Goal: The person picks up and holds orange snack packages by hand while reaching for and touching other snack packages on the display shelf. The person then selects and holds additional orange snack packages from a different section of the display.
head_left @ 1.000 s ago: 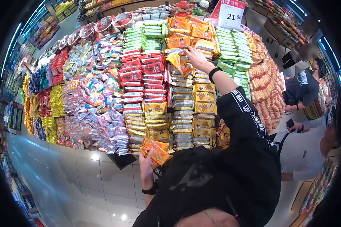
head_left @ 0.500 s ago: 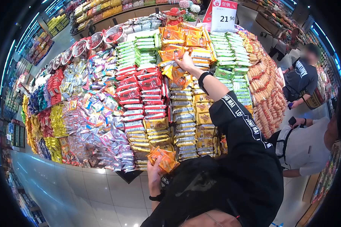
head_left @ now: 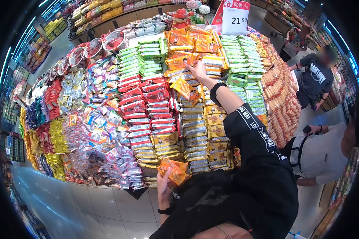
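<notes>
My left hand (head_left: 164, 186) is closed around orange snack packets (head_left: 174, 172), low in front of the stacked display. Farther out, my right hand (head_left: 198, 71) pinches the right end of an orange snack packet (head_left: 178, 63) on the orange pile; its fingertips are partly hidden against the wrappers. Just below that hand, a loose orange packet (head_left: 184, 90) lies tilted over the rows. More orange packets (head_left: 205, 46) are stacked behind my right hand. Green packets (head_left: 152, 53) and red packets (head_left: 156, 95) stand in rows to the left of it.
A price sign (head_left: 235, 18) reading 21.90 stands at the back beside a red-hatted figure (head_left: 181, 16). Metal buckets (head_left: 115, 41) line the back left edge. Two people, one in a dark shirt (head_left: 316, 77) and one in a white shirt (head_left: 321, 155), stand close on the right.
My right hand has come slightly nearer, and the packet at its fingertips has shifted a little down and left. The loose packet below now lies flatter. My left hand keeps its hold.
</notes>
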`<state>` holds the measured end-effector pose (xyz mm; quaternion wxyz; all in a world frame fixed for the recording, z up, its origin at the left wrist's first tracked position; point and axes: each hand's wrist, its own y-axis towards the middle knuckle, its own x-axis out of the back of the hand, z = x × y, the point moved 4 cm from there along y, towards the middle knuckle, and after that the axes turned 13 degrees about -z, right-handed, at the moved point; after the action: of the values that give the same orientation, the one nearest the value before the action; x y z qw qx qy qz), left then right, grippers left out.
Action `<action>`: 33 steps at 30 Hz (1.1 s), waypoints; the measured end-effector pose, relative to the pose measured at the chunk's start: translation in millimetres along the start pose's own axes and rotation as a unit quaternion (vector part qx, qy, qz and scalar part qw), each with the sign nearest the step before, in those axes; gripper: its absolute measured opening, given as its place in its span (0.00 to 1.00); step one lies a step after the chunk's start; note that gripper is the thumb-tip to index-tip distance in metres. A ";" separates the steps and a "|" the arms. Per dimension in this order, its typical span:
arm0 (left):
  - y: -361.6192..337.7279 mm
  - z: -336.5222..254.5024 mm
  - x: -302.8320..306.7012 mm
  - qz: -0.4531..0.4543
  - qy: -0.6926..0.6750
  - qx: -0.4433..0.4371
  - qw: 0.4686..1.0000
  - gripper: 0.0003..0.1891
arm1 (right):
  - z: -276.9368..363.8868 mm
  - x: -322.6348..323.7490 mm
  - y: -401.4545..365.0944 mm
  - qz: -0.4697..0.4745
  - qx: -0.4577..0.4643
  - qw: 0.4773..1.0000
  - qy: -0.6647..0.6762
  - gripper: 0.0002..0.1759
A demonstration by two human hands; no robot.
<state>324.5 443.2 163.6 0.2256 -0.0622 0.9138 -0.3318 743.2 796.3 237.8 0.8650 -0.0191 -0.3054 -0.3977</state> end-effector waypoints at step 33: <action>-4.8 4.9 -9.5 0.006 -0.009 -0.015 1.000 0.20 | 31.7 13.2 -25.4 0.003 0.023 0.996 0.081 0.22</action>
<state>335.0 439.2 166.9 0.2348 -0.0627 0.9172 -0.3157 715.8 778.9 265.4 0.8883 0.0323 -0.2434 -0.3880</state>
